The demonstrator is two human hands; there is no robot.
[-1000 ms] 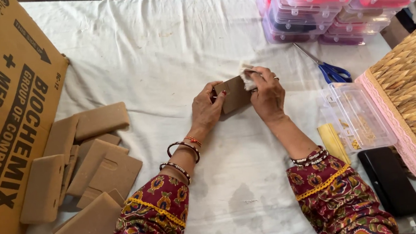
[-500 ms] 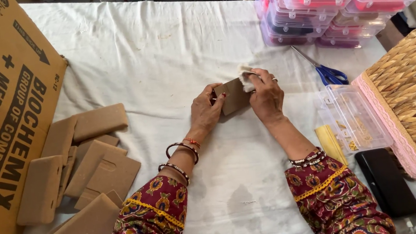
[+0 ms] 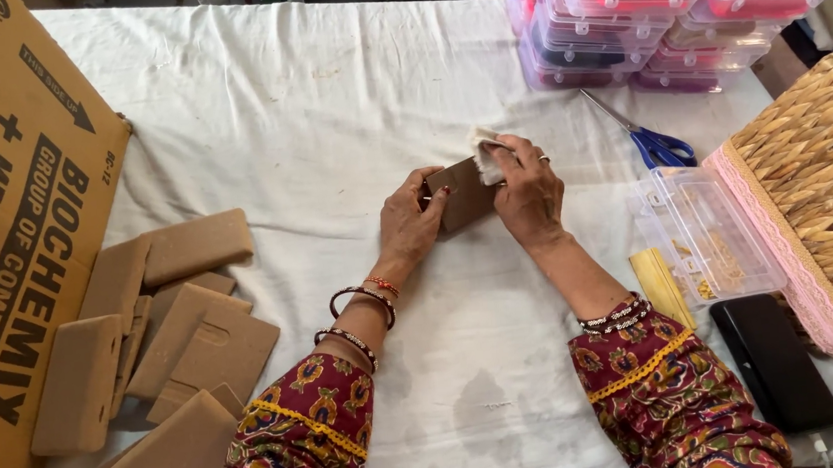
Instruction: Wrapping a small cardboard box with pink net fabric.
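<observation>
My left hand (image 3: 413, 222) grips a small brown board piece (image 3: 461, 196) by its left edge, holding it just above the white-covered table (image 3: 306, 123). My right hand (image 3: 531, 194) presses a crumpled white cloth (image 3: 486, 155) against the piece's upper right corner. Both wrists wear bangles and the sleeves are patterned maroon.
A pile of brown board pieces (image 3: 159, 332) lies at the left beside a large cardboard box (image 3: 4, 230). Blue-handled scissors (image 3: 644, 139), a clear plastic box (image 3: 703, 234), a black phone (image 3: 774, 361), a woven basket (image 3: 830, 193) and stacked clear containers (image 3: 658, 7) stand at the right.
Both hands have stayed together on the brown piece; the right hand with the cloth has shifted only slightly along its top.
</observation>
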